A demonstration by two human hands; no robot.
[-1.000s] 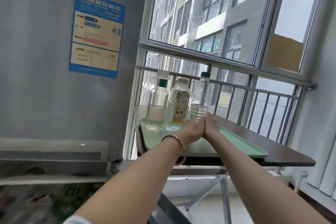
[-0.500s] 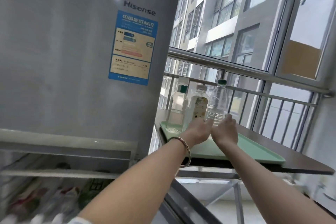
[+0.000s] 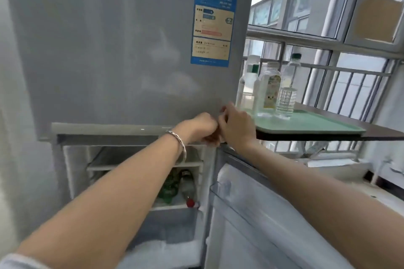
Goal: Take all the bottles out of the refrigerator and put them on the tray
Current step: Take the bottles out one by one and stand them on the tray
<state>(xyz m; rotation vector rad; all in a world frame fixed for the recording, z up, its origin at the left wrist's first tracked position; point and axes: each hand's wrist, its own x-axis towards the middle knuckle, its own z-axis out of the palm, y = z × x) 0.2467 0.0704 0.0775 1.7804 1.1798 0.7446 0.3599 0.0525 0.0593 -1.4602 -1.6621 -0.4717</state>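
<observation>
The refrigerator [image 3: 122, 46] is grey with a blue and cream label [image 3: 213, 24]. The tray [image 3: 310, 123] is mint green on a dark brown counter [image 3: 384, 132]. One clear bottle [image 3: 288, 85] has a dark green cap; another bottle [image 3: 270, 89] carries a yellow cartoon label.

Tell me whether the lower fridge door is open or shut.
Open. The lower door swings out to the right, exposing shelves with a red-capped bottle lying inside.

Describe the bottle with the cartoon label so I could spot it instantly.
Find the pale green plastic tray on the dark table right of the grey refrigerator. Three clear bottles stand there; the middle bottle alone wears a yellow cartoon label and a pale cap.
</observation>
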